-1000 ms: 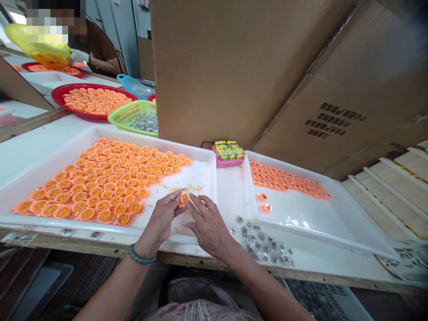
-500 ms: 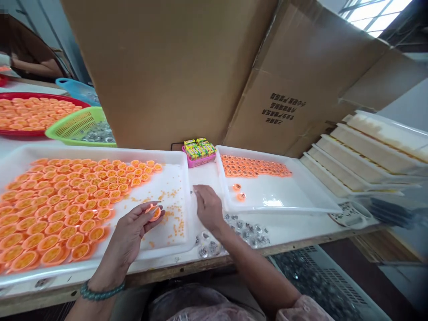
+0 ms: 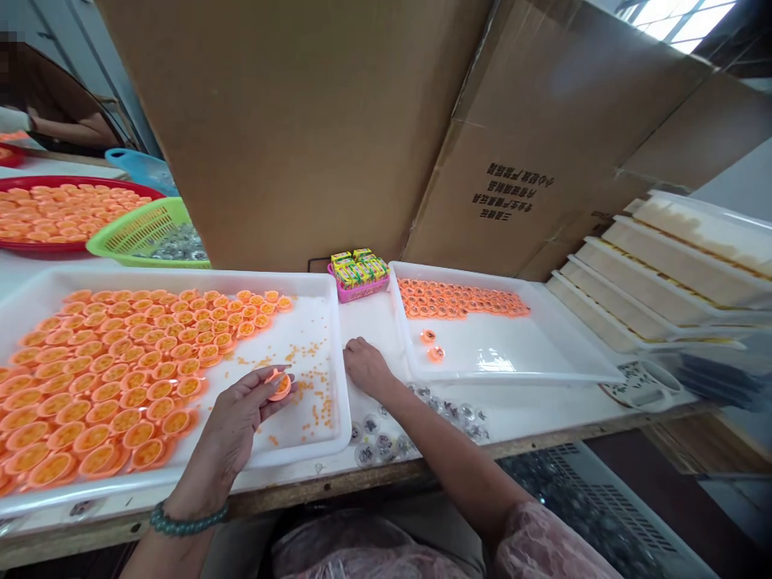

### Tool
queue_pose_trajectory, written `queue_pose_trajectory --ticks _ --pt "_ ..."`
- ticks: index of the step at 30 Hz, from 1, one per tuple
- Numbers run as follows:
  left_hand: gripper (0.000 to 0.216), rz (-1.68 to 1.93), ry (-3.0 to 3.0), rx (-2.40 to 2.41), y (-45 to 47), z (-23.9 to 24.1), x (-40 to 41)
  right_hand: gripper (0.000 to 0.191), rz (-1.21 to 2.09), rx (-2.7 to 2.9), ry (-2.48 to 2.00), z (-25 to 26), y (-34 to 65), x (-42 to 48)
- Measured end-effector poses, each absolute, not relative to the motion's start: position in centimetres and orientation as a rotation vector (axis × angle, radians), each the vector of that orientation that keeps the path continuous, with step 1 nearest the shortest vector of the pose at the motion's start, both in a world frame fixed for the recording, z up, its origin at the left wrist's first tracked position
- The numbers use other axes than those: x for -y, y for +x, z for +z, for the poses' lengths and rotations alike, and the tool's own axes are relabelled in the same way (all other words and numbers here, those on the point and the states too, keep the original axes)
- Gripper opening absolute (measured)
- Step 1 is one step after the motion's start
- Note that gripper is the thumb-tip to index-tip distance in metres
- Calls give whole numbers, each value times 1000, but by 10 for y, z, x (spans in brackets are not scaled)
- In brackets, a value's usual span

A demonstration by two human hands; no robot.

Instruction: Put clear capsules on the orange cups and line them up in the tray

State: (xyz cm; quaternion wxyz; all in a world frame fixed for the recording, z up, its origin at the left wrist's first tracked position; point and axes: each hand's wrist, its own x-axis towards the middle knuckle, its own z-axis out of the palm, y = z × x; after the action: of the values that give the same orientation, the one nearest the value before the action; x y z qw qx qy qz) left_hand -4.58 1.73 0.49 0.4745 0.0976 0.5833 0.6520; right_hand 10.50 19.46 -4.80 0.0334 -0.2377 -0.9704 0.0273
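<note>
- While pinched between thumb and fingertips of the left hand, a small round orange plastic cup sits level over the wide white plastic tray, probably so its yellow filling does not spill.
- Curled, the right hand rests on the white tabletop beside that tray, near the clear round caps; whether it grips anything, I cannot tell.

Left hand pinches an orange cup (filled) — right hand rests between trays.
</note>
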Motion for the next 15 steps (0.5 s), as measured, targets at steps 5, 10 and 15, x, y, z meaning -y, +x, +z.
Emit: queue_pose_trajectory --ticks 5,10,15 --pt "40 1607 267 -1408 -45 4 -17 20 -6 3022 -730 -44 97 -199" --pt "41 1611 310 -1385 -44 4 -16 21 -79 2997 -797 -43 102 -198" --pt "36 1653 302 -1360 -40 6 -17 28 -109 3005 -756 -47 118 -188"
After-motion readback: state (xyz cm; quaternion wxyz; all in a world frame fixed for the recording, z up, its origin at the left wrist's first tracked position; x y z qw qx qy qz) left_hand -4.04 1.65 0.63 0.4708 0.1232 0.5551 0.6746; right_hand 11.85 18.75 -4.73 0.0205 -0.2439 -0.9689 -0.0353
